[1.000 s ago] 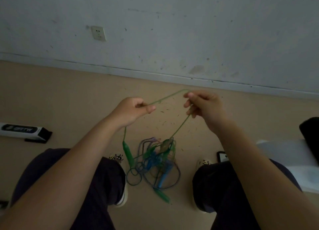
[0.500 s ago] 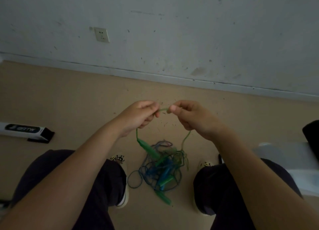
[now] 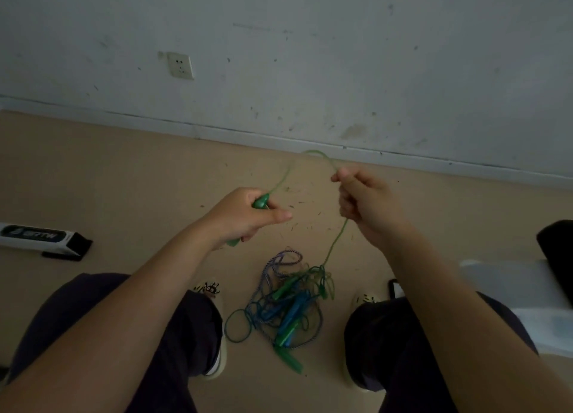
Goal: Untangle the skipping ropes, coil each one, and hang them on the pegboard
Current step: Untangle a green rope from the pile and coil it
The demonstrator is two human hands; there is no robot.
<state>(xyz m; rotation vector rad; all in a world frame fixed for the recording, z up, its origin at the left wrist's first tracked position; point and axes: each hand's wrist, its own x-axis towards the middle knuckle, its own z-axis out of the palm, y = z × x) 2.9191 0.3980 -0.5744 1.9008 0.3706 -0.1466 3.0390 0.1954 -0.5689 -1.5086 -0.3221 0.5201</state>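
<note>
Your left hand (image 3: 245,215) is wrapped around a green handle (image 3: 261,202), whose tip pokes out above your fist and whose end shows below it. From that tip the green rope (image 3: 313,153) arcs up and over to your right hand (image 3: 369,206), which pinches it between thumb and curled fingers. Below that hand the rope drops straight down into the tangle (image 3: 285,304) of green, blue and braided ropes lying on the floor (image 3: 124,170) between your shoes. A box (image 3: 37,235) lies far to your left.
</note>
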